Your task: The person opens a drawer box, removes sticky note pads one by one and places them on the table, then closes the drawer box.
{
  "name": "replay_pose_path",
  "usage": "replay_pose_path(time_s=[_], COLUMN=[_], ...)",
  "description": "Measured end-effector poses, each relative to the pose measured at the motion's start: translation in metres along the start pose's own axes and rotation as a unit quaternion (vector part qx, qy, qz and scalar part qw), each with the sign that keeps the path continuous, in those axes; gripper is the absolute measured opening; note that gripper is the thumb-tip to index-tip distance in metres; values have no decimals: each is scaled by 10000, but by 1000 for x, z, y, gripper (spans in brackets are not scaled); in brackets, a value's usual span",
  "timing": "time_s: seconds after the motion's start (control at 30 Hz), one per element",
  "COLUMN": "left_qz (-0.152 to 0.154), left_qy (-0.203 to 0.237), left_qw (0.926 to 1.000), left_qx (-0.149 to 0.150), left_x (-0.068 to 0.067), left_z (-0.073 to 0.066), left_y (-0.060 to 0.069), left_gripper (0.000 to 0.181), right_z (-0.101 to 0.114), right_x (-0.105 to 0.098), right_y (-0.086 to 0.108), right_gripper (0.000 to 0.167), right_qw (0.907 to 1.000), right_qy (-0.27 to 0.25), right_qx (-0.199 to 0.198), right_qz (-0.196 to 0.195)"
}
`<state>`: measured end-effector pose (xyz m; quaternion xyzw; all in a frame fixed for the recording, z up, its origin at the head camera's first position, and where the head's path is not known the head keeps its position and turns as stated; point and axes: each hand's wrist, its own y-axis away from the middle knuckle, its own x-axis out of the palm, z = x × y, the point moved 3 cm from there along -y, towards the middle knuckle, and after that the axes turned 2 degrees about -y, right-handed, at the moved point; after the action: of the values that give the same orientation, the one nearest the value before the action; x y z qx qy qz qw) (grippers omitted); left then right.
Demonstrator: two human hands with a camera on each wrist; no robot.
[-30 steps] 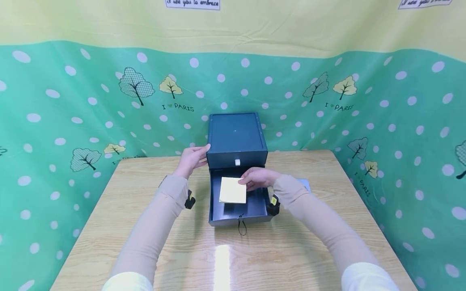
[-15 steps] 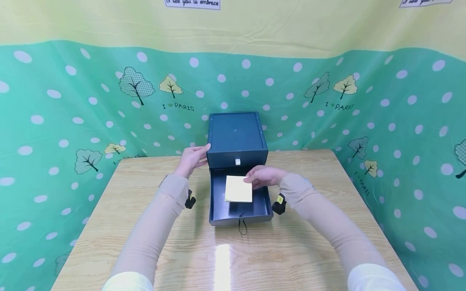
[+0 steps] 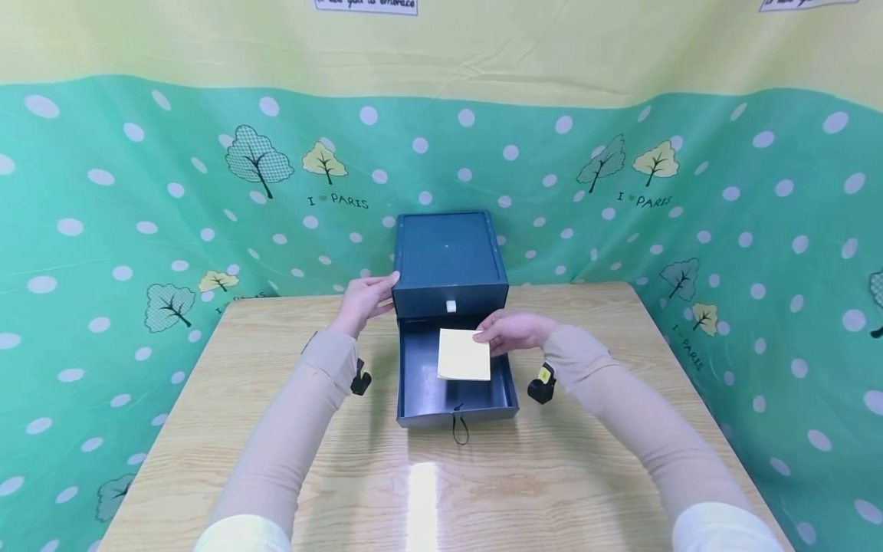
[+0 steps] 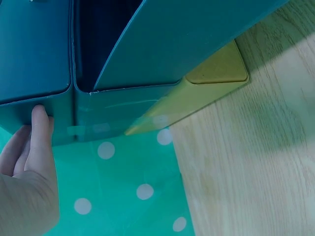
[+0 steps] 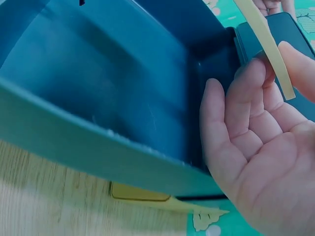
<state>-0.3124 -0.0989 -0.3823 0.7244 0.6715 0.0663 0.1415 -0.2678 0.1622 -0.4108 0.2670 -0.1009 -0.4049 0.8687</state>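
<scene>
My right hand (image 3: 516, 331) pinches a pale yellow square pad (image 3: 464, 355) by its right edge, above the pulled-out lower drawer (image 3: 421, 399) of a dark blue cabinet (image 3: 450, 253). In the right wrist view the pad (image 5: 268, 46) appears edge-on between thumb and fingers of my right hand (image 5: 266, 142). The left hand (image 3: 362, 303) rests against the cabinet's left side near the top; in the left wrist view the fingers of that hand (image 4: 32, 172) lie straight against the blue wall.
A yellow lowest section (image 4: 221, 69) sits under the open drawer in the left wrist view. A dark cord loop (image 3: 460, 431) hangs at the drawer's front. The wooden table (image 3: 331, 475) has polka-dot cloth (image 3: 138, 199) behind and beside it.
The right hand has moved to the right with the yellow pad, from over the drawer's middle toward its right side. The left hand has stayed against the cabinet.
</scene>
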Motion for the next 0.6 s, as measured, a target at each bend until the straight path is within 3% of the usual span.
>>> replay_pose_path(time_s=[0.13, 0.37, 0.6], left_qz=[14, -23, -16], left_qy=[13, 27, 59], left_qw=[10000, 10000, 10000], left_qx=[12, -22, -41], left_x=[0, 0, 0], left_z=[0, 0, 0], left_y=[1, -1, 1], left_gripper=[57, 57, 56], right_z=[-1, -9, -13], right_x=[-5, -14, -18], right_y=[6, 9, 15], right_gripper=[10, 23, 22], right_qw=[10000, 9993, 9989], right_qy=[19, 38, 0], right_qx=[9, -144, -228], right_qz=[48, 352, 406])
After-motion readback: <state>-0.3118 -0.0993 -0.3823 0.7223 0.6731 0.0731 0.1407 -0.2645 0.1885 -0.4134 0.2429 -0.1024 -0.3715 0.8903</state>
